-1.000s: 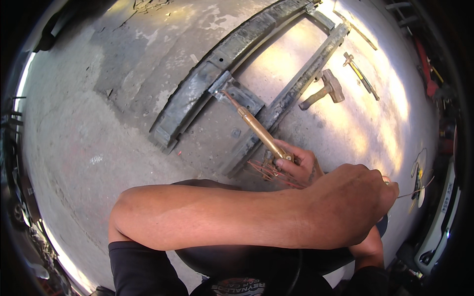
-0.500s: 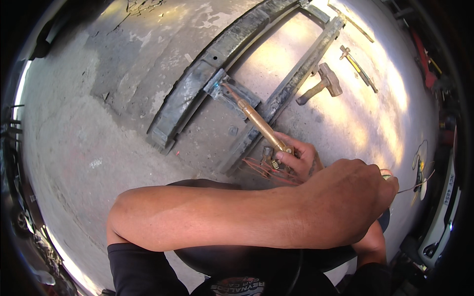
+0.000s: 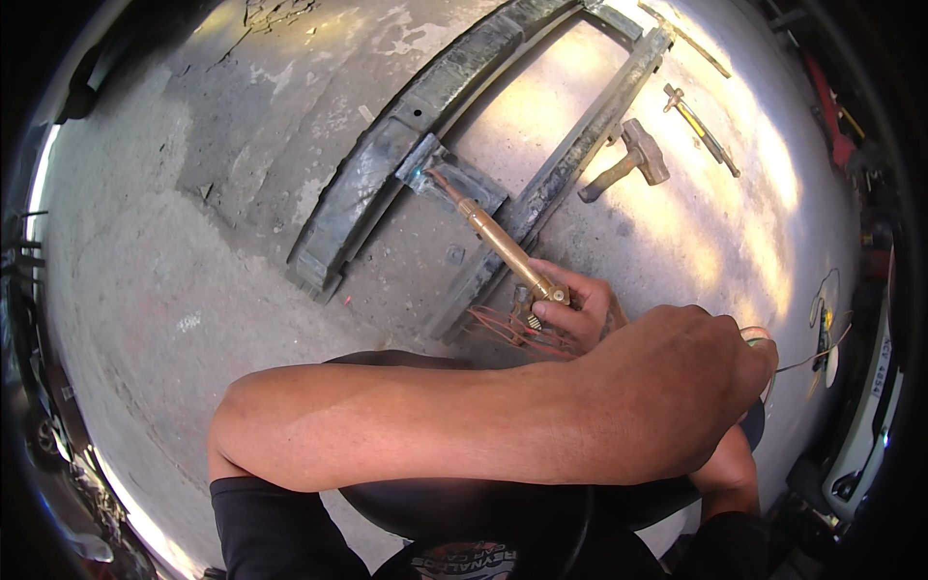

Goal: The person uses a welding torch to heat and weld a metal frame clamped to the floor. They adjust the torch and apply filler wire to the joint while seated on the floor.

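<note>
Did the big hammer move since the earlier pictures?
No, the big hammer hasn't moved: it lies in the same place beside the metal frame. Only the whole view shifted slightly.

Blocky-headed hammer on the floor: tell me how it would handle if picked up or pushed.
The hammer looks heavy for its size, given its thick head. It would probably tip head-down if lifted by the end of its handle. Its angular head suggests it won't roll easily.
</note>
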Available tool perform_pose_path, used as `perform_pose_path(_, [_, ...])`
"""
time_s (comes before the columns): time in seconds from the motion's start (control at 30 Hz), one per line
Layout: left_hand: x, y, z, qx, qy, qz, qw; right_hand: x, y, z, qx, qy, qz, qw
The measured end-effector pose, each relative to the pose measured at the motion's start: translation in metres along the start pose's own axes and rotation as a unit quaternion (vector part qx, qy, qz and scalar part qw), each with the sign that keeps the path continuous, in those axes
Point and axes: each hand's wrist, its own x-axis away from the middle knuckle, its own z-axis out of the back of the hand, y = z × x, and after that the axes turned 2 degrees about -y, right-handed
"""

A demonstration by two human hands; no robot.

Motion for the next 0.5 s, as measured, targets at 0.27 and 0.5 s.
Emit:
perform_pose_path(0.27, [-0.0018,-0.0014,0.0009,0.012,-0.005,-0.006,1.000,-0.0012,0.0008,0.0024,0.024,-0.028,-0.009,0.999])
perform_pose_path(0.5, [0.0004,-0.0003,0.0001,0.001,0.008,-0.014,1.000,-0.0032,0.0026,0.0045,0.049,-0.003,0.012,0.999])
